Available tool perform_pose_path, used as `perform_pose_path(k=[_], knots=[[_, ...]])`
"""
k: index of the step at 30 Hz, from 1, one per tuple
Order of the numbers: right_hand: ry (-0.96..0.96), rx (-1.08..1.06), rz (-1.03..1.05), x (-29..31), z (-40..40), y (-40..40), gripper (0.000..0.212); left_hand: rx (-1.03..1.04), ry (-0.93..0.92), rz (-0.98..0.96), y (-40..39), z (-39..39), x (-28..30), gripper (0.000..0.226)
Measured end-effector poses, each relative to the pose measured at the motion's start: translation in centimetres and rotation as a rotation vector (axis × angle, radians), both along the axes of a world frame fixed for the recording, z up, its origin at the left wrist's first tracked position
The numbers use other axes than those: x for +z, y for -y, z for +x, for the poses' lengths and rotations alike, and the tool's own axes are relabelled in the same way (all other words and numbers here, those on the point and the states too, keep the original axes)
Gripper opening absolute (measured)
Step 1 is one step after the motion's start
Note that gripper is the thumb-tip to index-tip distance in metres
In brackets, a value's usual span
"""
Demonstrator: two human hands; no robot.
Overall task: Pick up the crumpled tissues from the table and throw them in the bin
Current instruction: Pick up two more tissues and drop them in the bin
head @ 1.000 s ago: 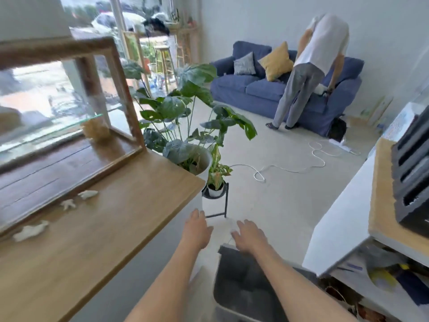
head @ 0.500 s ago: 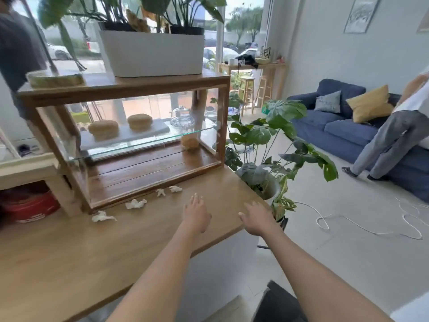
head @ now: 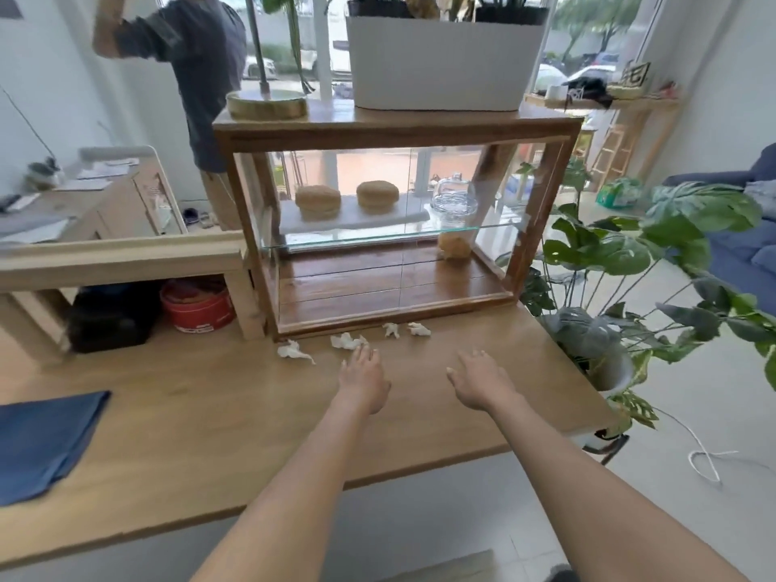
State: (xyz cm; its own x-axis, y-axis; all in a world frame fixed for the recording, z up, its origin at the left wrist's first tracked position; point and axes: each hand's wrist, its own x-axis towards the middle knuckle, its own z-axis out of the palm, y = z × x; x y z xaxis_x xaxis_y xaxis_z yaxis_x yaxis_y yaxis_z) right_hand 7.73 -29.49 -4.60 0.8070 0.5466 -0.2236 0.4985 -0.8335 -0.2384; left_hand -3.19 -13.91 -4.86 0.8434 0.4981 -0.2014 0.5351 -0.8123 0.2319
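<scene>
Several crumpled white tissues lie in a row on the wooden table (head: 210,413), just in front of the glass display case (head: 394,228): one at the left (head: 292,351), a larger one (head: 347,341), and two small ones (head: 391,329) (head: 419,328). My left hand (head: 363,378) hovers palm down over the table, its fingertips almost touching the larger tissue. My right hand (head: 478,380) is stretched out palm down a little to the right, apart from the tissues. Both hands hold nothing. The dark rim of the bin (head: 560,573) just shows at the bottom edge.
A folded blue cloth (head: 42,443) lies at the table's left. A red tin (head: 197,306) and a black box (head: 109,319) sit under a low wooden shelf. A big potted plant (head: 630,287) stands off the table's right end. A person (head: 197,77) stands behind the case. A white cord (head: 705,459) lies on the floor.
My view has swung left from the bin and floor to face the table. Both hands have come over the tabletop, and the left one has reached up to the tissues.
</scene>
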Motion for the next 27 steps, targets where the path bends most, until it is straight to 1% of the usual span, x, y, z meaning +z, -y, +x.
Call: perform_pose_path(k=[9,16,20,23,27], knots=[[-0.007,0.072,0.022,-3.0,3.5,-5.5,0.055,0.081,-0.028,-0.022,-4.3,2.8,-2.5,0.066],[-0.013,0.115,0.053,-5.1,6.1,-9.3,0.056,0.155,-0.055,-0.022,-7.6,4.7,-4.8,0.058],[0.003,0.146,0.073,-5.9,7.5,-10.8,0.059,0.150,-0.067,-0.019,-8.1,5.3,-5.9,0.055],[-0.014,0.173,0.036,-6.7,7.7,-11.2,0.057,0.141,-0.005,0.016,-7.6,5.0,-6.7,0.052],[0.050,0.215,0.030,-7.2,6.8,-10.6,0.063,0.150,0.117,0.101,-6.9,4.0,-7.1,0.044]])
